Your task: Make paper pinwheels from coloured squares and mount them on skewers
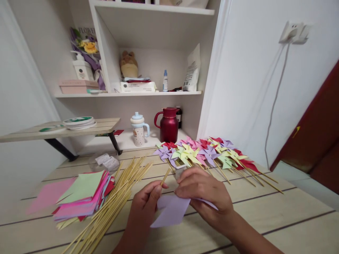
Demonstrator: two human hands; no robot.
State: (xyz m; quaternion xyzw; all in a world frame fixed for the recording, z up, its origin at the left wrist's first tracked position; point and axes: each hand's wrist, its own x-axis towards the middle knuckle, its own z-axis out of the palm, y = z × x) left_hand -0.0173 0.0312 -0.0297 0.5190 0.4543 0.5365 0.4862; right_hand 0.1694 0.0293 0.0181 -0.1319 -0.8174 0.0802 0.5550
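Observation:
Between my hands is a piece of purple paper, cut and partly folded like a pinwheel. My right hand is closed on it from the right, its fingers curled over the folds. My left hand pinches a thin wooden stick whose tip points up and away; the paper's left edge lies close to those fingers. Just beyond my right fingertips stands a small whitish box, partly covered by them. Finished pinwheels in several colours lie behind my hands, on their sticks.
Left of my hands lie a bundle of wooden sticks and a stack of cut coloured paper. A clear round container sits behind the stack. Farther back are a cup, a red jug and a small raised shelf with tape rolls.

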